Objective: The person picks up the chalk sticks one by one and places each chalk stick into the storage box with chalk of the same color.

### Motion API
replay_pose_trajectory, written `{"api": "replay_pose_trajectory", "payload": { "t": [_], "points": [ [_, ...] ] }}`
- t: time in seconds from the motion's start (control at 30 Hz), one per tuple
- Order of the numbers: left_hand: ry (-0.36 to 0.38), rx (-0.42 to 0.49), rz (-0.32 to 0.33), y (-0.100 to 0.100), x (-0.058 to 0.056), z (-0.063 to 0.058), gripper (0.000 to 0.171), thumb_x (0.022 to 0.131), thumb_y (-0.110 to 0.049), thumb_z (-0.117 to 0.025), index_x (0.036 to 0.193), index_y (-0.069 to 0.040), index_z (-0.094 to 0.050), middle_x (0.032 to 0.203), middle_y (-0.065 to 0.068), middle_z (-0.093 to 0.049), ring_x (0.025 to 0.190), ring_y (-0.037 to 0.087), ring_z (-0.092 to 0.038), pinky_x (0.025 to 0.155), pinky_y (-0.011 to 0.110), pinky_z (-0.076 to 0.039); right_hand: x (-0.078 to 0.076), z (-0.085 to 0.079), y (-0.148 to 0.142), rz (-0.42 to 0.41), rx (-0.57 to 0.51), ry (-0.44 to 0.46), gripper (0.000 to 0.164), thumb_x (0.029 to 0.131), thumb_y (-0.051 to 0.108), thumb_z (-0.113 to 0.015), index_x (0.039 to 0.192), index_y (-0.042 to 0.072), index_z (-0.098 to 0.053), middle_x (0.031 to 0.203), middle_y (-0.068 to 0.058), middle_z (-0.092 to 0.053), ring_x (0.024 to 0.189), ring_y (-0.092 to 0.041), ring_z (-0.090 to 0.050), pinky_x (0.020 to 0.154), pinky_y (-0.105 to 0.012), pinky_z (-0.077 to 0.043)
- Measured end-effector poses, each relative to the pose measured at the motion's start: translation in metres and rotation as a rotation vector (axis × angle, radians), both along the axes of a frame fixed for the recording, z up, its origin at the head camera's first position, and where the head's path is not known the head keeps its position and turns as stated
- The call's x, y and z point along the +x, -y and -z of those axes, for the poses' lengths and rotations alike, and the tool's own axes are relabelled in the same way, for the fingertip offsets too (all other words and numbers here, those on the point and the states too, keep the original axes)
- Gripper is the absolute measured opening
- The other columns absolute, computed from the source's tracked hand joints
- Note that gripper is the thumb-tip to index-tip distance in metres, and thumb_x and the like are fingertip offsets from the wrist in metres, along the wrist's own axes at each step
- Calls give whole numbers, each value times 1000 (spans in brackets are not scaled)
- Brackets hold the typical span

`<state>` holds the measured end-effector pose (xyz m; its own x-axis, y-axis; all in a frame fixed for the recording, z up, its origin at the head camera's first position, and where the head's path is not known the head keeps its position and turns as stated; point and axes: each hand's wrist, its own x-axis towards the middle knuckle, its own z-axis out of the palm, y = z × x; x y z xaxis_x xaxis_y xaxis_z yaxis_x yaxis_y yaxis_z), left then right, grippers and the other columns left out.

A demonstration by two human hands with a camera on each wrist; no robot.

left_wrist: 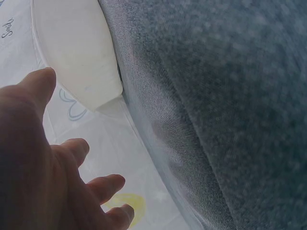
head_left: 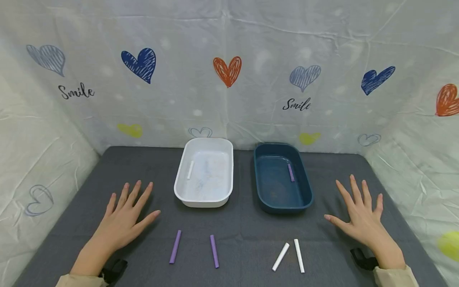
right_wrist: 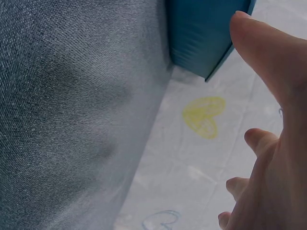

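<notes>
My left hand (head_left: 123, 217) is spread with straight fingers over the table's left side, holding nothing. On the right side my right hand (head_left: 362, 219) is spread the same way, also holding nothing. Between them stand a white tub (head_left: 203, 202) and a dark blue tub (head_left: 285, 208). One white chalk stick (head_left: 191, 170) lies in the white tub, one purple chalk stick (head_left: 291, 173) in the blue one. In front, two purple sticks (head_left: 175, 247) lie nearer my left hand. Two white sticks (head_left: 299, 256) lie to their right. The wrist views show each hand's fingers apart, a tub beyond.
A dark grey cloth (head_left: 247, 247) covers the table. Behind it and at both sides hangs a white curtain (head_left: 258, 32) printed with hearts and the word Smile. Both tubs stand near the table's back edge, with a narrow gap between them.
</notes>
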<state>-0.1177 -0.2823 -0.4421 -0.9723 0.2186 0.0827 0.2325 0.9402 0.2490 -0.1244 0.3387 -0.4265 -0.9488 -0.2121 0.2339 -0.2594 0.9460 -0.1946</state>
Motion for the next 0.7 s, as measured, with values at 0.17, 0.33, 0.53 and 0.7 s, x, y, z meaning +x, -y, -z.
{"api": "replay_pose_trajectory", "payload": {
  "t": [0.17,0.33,0.53,0.7],
  "points": [
    [-7,1,5,-2,-1,0,84,99,-59,-46,161,-27,0,163,23,-6,148,42,13,112,66,11,0,0,-1,-3,2,-5,105,84,58,-71,161,29,-7,165,-8,16,148,-41,17,101,-77,16],
    [-5,-1,7,-3,-3,-1,84,99,-60,-46,161,-27,0,163,24,-7,148,43,12,112,66,10,0,0,0,-9,1,-2,104,84,58,-71,161,30,-6,165,-7,16,148,-41,17,101,-78,16],
    [3,-4,15,-4,-4,-2,84,99,-60,-45,161,-27,0,163,24,-7,148,43,12,112,66,11,1,2,0,-11,0,0,104,84,58,-71,161,28,-9,165,-8,15,148,-42,16,101,-79,14],
    [13,-7,24,-5,-4,-2,84,99,-60,-45,161,-26,1,163,24,-7,148,43,13,112,67,10,4,3,1,-19,-27,-8,104,84,55,-72,161,30,-8,166,-9,13,149,-40,13,103,-77,14]
  ]
}}
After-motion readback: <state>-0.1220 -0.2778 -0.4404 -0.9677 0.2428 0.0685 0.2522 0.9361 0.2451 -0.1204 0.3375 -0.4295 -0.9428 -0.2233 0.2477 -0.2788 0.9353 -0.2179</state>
